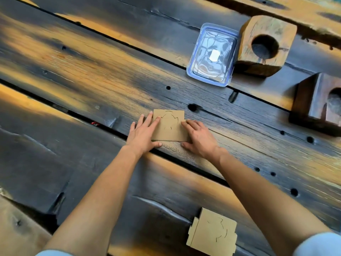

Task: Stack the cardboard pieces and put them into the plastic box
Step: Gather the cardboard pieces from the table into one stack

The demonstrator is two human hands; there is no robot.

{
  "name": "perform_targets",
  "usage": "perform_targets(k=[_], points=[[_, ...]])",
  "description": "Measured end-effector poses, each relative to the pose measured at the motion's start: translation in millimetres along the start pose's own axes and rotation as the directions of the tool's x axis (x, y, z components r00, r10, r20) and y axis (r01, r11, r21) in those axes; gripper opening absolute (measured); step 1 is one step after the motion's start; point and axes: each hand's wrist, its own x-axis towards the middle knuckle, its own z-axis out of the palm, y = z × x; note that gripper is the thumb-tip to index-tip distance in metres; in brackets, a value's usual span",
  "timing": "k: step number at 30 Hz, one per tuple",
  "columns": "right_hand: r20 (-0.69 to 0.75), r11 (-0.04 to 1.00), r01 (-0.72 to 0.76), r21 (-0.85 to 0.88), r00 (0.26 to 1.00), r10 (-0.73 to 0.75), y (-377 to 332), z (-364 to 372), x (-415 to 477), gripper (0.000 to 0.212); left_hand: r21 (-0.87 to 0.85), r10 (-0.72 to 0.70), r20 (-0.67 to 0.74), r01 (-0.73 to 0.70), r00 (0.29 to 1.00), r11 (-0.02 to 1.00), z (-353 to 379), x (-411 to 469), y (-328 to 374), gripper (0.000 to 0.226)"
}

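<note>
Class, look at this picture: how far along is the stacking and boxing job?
Done: nothing boxed yet; the plastic box sits lidded, apart. In hand: left hand and right hand lie flat at the sides of the middle cardboard pieces, apparently squaring them. Left: adding the near cardboard pile, opening the box, loading.

Dark, weathered plank desk (92,74) with amber worn patches, gaps and small holes. A light wooden block (265,24) and a darker wooden block (311,104) stand at right.

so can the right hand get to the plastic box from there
Probably yes: only bare table lies between the right hand and the plastic box, and the wooden block stands beside it, off the path.
</note>
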Motion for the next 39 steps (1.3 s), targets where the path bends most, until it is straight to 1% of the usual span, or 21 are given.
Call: perform_targets(k=[3,6,11,16,19,22,26,32,39], points=[[0.080,0.999,-0.018,0.027,0.997,0.015,7.3,-3.5,12.2,0.104,0.025,0.008,0.046,-0.009,0.999,1.000,-4.1,4.7,-8.1,0.108],[0.091,1.000,-0.013,0.012,0.996,0.012,9.4,-5.1,21.4,0.111,0.020,0.015,0.079,-0.017,0.997,1.000,-4.8,7.1,-9.3,0.106],[0.080,0.999,-0.024,0.048,0.997,0.020,6.6,-7.1,26.7,0.109,-0.006,0.033,0.039,-0.033,0.999,0.999,-9.3,9.1,-10.3,0.099],[0.066,0.997,-0.011,0.075,0.998,0.006,6.6,-11.5,23.6,0.107,0.040,0.096,-0.001,-0.096,0.995,0.995,-10.5,9.6,-13.7,0.099],[0.078,0.999,0.010,0.050,0.997,-0.014,7.6,-14.1,18.4,0.108,0.075,0.116,0.006,-0.116,0.993,0.990,-12.2,6.1,-11.3,0.099],[0.097,1.000,0.001,0.027,0.995,-0.004,9.7,-16.2,7.8,0.110,0.099,0.134,0.030,-0.136,0.991,0.986,-12.7,2.1,-2.1,0.100],[0.102,0.999,-0.024,0.027,0.995,0.021,15.5,-18.0,-15.6,0.111,0.133,0.166,0.039,-0.170,0.985,0.976,-14.5,-8.8,16.4,0.099],[0.061,0.998,-0.066,0.025,0.996,0.064,21.3,-23.3,-59.4,0.111,0.169,0.209,0.044,-0.214,0.977,0.962,-14.0,-31.5,45.6,0.098],[0.043,0.993,-0.103,0.057,0.994,0.101,31.8,-10.9,-121.7,0.110,0.251,0.281,0.030,-0.280,0.959,0.927,7.6,-72.6,78.4,0.094]])
